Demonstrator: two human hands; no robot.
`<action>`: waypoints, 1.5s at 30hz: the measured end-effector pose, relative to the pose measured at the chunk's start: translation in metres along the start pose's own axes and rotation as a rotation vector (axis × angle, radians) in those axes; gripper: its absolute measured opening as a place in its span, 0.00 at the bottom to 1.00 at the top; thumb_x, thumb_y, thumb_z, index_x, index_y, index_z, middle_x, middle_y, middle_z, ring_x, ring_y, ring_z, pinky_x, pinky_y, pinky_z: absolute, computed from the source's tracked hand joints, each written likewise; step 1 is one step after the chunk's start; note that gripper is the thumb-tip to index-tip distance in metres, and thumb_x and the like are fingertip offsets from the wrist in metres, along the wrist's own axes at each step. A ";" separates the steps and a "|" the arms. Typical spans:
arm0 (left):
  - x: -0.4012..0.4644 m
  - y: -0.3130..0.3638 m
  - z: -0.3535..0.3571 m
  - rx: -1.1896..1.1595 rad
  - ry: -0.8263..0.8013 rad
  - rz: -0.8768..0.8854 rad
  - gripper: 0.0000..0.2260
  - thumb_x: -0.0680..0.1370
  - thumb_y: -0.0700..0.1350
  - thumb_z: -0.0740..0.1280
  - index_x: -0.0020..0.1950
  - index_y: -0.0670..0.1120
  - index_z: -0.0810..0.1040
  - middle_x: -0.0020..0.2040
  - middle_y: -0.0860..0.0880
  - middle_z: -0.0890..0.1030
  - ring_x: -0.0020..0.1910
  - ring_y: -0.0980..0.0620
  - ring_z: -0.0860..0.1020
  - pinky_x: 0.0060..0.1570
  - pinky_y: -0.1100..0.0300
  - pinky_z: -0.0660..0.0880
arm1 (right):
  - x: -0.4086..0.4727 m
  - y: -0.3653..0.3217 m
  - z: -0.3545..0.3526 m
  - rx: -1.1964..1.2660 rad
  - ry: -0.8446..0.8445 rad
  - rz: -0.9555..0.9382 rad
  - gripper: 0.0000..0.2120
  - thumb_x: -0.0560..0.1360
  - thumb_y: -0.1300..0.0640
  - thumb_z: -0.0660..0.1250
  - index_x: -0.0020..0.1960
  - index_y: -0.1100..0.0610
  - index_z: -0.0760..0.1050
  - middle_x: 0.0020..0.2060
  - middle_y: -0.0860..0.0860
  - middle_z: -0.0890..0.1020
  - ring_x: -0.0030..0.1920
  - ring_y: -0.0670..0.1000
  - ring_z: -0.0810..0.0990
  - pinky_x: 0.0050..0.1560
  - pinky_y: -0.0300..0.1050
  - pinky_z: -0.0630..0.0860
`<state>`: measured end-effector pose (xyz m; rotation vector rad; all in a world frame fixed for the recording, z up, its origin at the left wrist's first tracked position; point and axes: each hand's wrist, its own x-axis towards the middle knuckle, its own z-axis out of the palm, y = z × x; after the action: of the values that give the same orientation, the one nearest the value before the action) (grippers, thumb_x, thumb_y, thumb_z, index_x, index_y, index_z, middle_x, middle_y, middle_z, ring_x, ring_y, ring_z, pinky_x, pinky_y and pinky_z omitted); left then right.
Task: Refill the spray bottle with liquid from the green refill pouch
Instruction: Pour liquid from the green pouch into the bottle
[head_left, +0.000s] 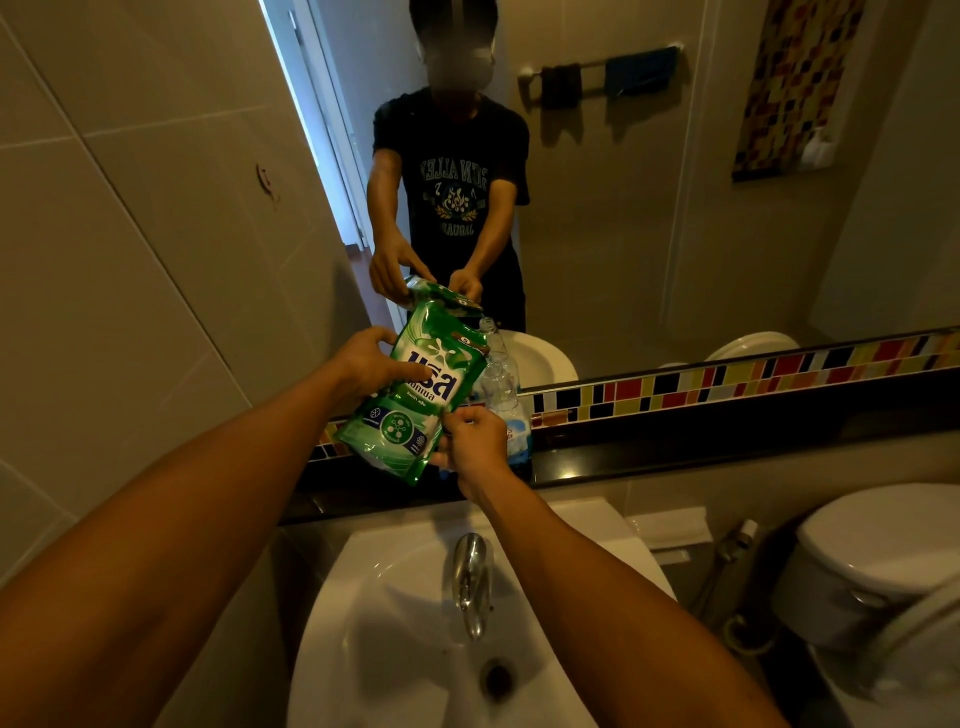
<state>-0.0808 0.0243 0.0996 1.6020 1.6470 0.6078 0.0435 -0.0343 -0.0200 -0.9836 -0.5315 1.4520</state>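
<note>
Behind sink (415, 618): left hand (369, 364) grips tilted pouch (415, 395), fingers spread; right hand (475, 441) apparently pinches its lower corner beside bottle (506, 400).

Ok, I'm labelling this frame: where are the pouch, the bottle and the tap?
pouch (415, 395): head view, middle of its printed front.
bottle (501, 384): head view, clear shoulder beside the pouch.
tap (469, 577): head view, metal spout over the sink.

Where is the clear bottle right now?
In the head view the bottle stands on the dark ledge below the mirror, behind the sink, just right of the tilted green pouch and behind the right hand.
</note>
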 end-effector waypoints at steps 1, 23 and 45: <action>0.000 0.000 0.000 0.001 -0.001 -0.002 0.28 0.70 0.45 0.80 0.65 0.47 0.71 0.51 0.42 0.84 0.42 0.46 0.85 0.31 0.57 0.78 | 0.000 0.001 0.000 -0.001 0.000 0.000 0.03 0.82 0.64 0.65 0.55 0.63 0.74 0.52 0.65 0.86 0.41 0.57 0.87 0.29 0.45 0.83; -0.004 0.004 0.000 0.009 -0.005 0.007 0.25 0.71 0.44 0.79 0.63 0.48 0.71 0.47 0.45 0.84 0.37 0.49 0.84 0.26 0.61 0.77 | -0.001 0.001 0.002 0.024 0.016 0.024 0.08 0.82 0.63 0.66 0.60 0.65 0.73 0.54 0.66 0.86 0.52 0.64 0.87 0.28 0.43 0.82; 0.000 -0.002 -0.004 -0.006 -0.003 0.021 0.28 0.70 0.44 0.80 0.64 0.48 0.69 0.49 0.43 0.84 0.37 0.48 0.85 0.27 0.59 0.79 | 0.003 0.008 0.004 0.037 -0.009 0.021 0.02 0.82 0.63 0.66 0.54 0.61 0.74 0.53 0.64 0.86 0.47 0.60 0.88 0.34 0.50 0.86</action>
<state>-0.0850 0.0246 0.1001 1.6167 1.6267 0.6196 0.0364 -0.0321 -0.0250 -0.9556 -0.5005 1.4808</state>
